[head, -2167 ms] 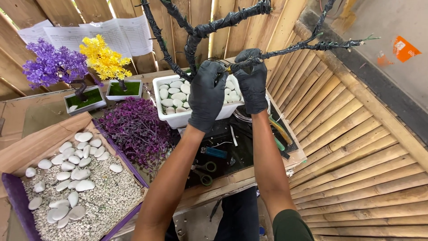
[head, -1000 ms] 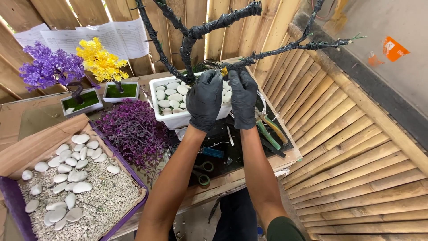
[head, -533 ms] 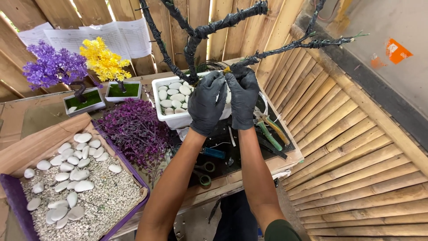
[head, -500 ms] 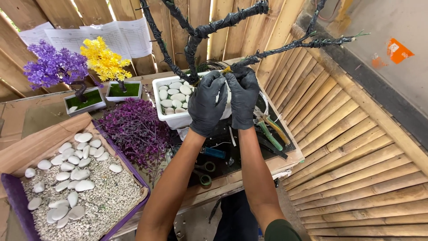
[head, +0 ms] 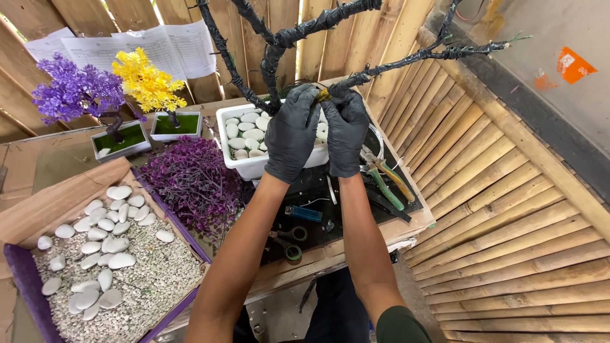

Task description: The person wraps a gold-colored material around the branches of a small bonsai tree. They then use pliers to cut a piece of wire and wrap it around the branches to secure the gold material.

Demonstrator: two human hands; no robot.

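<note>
White pebble planter (head: 251, 166) behind gloved hands (head: 321, 130)

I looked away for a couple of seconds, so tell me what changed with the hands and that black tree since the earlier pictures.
Very little. Both gloved hands, the left hand and the right hand, have crept slightly closer together on the black wrapped branch, fingertips meeting at the yellowish spot where it forks. Nothing was let go or newly picked up. The white planter of stones, the pliers, the scissors and the purple and yellow trees stayed put.
</note>
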